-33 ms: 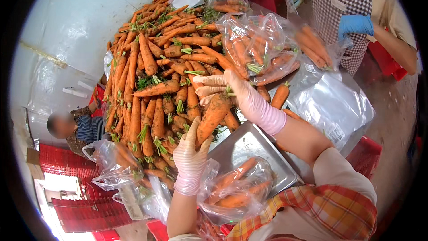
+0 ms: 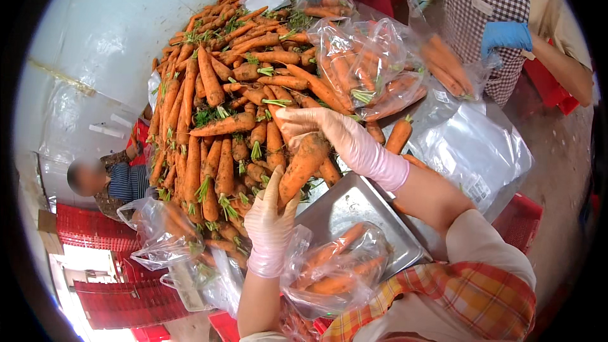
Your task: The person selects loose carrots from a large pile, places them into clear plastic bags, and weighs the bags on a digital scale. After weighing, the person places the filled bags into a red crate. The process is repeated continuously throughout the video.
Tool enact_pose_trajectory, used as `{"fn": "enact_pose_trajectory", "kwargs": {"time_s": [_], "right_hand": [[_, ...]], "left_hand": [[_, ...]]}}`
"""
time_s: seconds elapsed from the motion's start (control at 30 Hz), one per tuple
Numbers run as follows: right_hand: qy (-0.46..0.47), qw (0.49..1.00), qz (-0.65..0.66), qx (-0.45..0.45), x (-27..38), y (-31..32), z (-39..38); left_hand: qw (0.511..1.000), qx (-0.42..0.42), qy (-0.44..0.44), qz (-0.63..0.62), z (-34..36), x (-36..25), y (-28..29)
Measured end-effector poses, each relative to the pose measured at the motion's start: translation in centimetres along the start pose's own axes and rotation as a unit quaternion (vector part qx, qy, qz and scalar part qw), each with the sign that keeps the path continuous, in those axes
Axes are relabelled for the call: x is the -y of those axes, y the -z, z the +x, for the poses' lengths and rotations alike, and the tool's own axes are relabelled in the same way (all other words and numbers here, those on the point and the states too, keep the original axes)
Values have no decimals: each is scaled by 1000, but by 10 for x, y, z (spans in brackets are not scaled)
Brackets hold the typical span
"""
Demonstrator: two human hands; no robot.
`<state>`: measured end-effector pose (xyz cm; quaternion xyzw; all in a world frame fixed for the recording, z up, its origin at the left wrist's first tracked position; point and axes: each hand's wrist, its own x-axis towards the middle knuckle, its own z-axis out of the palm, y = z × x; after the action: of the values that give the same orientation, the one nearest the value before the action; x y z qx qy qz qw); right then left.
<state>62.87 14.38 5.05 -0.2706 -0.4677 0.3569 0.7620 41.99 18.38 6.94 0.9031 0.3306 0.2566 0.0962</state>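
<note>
My left hand (image 2: 269, 225), in a pale glove, grips the lower, tapered end of a large soil-speckled carrot (image 2: 304, 161). At the carrot's broad top, my right hand (image 2: 345, 139), gloved alike, has its fingers curled round it. Beneath and behind lies a big heap of loose carrots (image 2: 218, 98) with short green stems. Below the held carrot sit a steel tray (image 2: 405, 250) and a clear bag of carrots (image 2: 335, 259). A stack of empty clear bags (image 2: 465, 152) is to the right of my right hand.
Filled bags (image 2: 358, 66) lie at the back right. Co-workers in blue gloves (image 2: 506, 38) stand beyond them, one holding a bag. Another person (image 2: 120, 180) is at the left, near red crates (image 2: 101, 228). More bagged carrots (image 2: 158, 228) rest at the heap's lower left.
My right hand's fingers have shifted slightly over the carrot's top, and the green stub there is now covered. My left hand is almost unmoved.
</note>
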Motion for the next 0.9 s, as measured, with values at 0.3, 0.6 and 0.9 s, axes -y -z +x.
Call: {"fn": "enact_pose_trajectory", "kwargs": {"time_s": [0.3,0.6,0.9], "right_hand": [[-1,994,-105,-4,8,-9,-11],[-139,957,165,-192,26,-21,-25],[-5,986,125,-108,97,-80,-57]], "left_hand": [[997,-32,-46,43,-1,-16,5],[992,75,35,-93,-31,-31,83],[923,-103,288,-236,-135,-26,126]]}}
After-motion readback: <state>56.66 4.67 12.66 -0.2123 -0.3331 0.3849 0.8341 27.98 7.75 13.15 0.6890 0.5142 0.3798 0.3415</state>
